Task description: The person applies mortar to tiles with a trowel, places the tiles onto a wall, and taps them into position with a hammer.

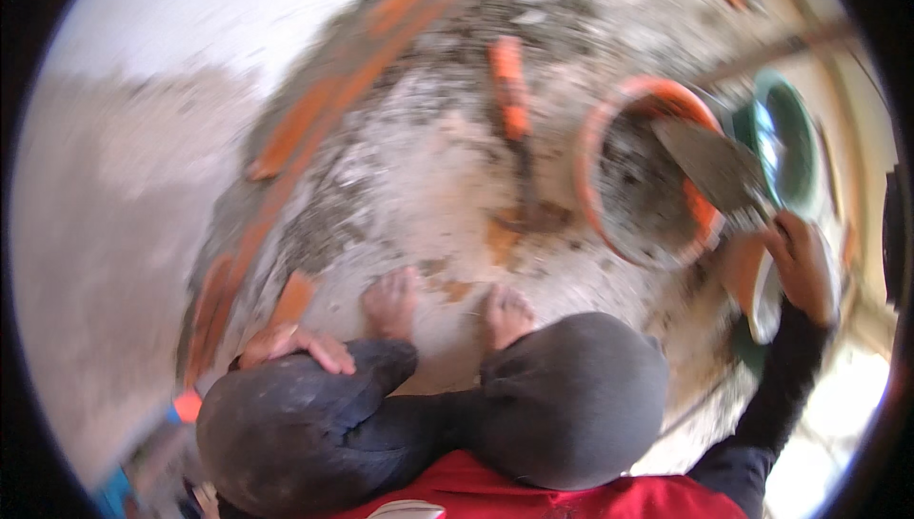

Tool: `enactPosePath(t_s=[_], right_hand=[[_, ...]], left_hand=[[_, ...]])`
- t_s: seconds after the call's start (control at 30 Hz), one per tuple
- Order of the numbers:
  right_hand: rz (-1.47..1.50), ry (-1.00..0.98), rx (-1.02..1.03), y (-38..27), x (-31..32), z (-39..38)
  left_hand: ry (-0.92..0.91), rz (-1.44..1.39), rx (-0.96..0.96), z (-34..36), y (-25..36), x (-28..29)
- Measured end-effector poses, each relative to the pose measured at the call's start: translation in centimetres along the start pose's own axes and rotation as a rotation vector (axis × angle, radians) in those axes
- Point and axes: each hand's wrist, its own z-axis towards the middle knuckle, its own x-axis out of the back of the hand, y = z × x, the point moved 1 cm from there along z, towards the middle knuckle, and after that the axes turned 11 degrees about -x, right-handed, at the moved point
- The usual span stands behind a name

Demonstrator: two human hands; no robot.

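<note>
My right hand (805, 269) is closed round the handle of a trowel (709, 163), far out at the right. Its cement-coated blade reaches over an orange bucket (587, 190), and whether it touches the grey wet mortar (640, 186) inside I cannot tell. Across my left knee lies my left hand (297, 346), fingers stretched out, holding nothing. A hammer (509, 90) with an orange handle lies on the floor in front of my feet, its dark head toward me.
A green tub (809, 143) stands beyond the bucket, and a white container (764, 298) sits below my right hand. Along the left runs a row of orange bricks (319, 124) by a partly plastered wall (143, 167). A loose brick piece (293, 296) lies near my left foot.
</note>
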Motion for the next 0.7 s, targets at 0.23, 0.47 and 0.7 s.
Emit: enactPosePath(t_s=[0.23, 0.47, 0.7], right_hand=[[0.367, -0.064, -0.428, 2.3, -1.4, -9.1], [0.209, 0.194, -0.845, 11.9, -1.0, -22.7], [-0.235, -0.15, -0.902, 23.6, -4.3, -14.4]], left_hand=[[-0.417, 0.085, 0.493, 8.8, -1.0, 5.1], [-0.609, 0.347, 0.996, 13.4, -6.4, 6.7], [-0.611, 0.474, 0.904, 12.1, -13.9, 7.5]])
